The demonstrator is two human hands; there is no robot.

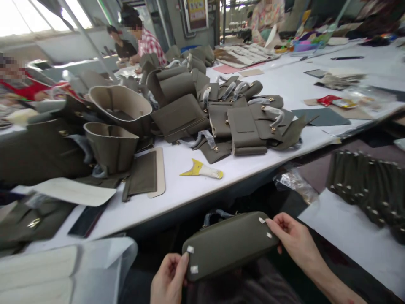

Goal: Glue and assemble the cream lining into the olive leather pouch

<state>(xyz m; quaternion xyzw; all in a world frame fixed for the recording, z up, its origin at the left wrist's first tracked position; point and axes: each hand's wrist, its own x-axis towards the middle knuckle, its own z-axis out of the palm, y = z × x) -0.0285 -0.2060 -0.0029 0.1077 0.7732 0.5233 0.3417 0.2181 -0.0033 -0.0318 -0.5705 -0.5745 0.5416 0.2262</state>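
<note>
A long white table (284,90) ran away from the camera, heaped along its middle with olive-green leather parts. No writing could be read anywhere; a poster (196,12) on the far wall was too blurred to make out. At the left stood two open bag shells – the larger shell (122,105) showed a pale lining and a dark panel lying inside, the smaller shell (110,145) just in front of it looked hollow. Right of them lay a pile of flaps (243,122) with small gold studs and plastic-wrapped straps. A flat panel (145,174) lay at the near edge beside a pale sheet (74,192), and a yellow-and-white scraper (202,169) rested alone on bare table. A second heap of olive pieces (370,185) sat low at the right. People worked at the far end.

Below the table edge, close to the camera, a bag (229,245) was held bottom-up – four small white tabs showed at its corners. The left hand (167,280) gripped its near end, fingers curled around the edge. The right hand (292,240) pinched the far end, fingers closed on the base.
</note>
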